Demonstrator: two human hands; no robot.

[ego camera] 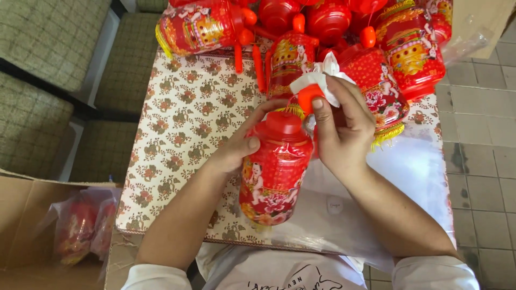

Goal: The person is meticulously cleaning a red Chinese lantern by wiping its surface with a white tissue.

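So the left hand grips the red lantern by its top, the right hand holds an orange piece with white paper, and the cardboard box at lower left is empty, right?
Not quite. In the head view the cardboard box at lower left is not empty: it holds red lanterns wrapped in clear plastic bags. The rest stands: the left hand grips the red lantern by its top, and the right hand holds the orange piece with white paper.

**Both Our Hands Meet at Centre, Fingers Closed**

Our two bare forearms rise from short white sleeves at the bottom edge and converge toward the middle. Our left hand (236, 147) is cupped sideways, thumb pointing right and fingers curled away from us in a wrapping grip. Our right hand (341, 129) stands higher, wrist bent, palm turned left; its thumb and forefinger pinch together at the top while the other fingers fold loosely behind. The hands are just beside each other.
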